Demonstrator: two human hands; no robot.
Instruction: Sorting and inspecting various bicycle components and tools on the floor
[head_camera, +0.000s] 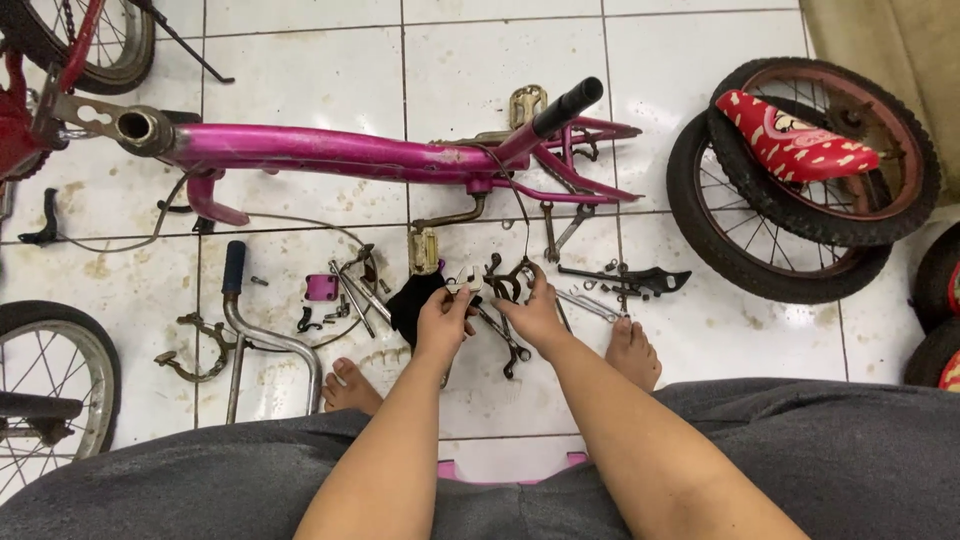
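Observation:
A pink bicycle frame (330, 150) lies across the white tiled floor (300, 70). In front of it my left hand (443, 322) pinches a small pale metal part beside a black cloth (412, 303). Close to its right, my right hand (537, 312) grips a dark metal brake caliper (503, 283) with curved arms. Both hands hover just above the floor, between my two bare feet (632, 352). A thin cable runs from the frame down toward the caliper.
Loose parts lie around: wrenches (560, 228), a black bracket (640, 280), a handlebar (250, 335), a pink clamp (322, 288). Two stacked wheels (790, 215) with a red saddle (790, 140) sit right. Another wheel (50, 390) lies left, a red bicycle (40, 80) top left.

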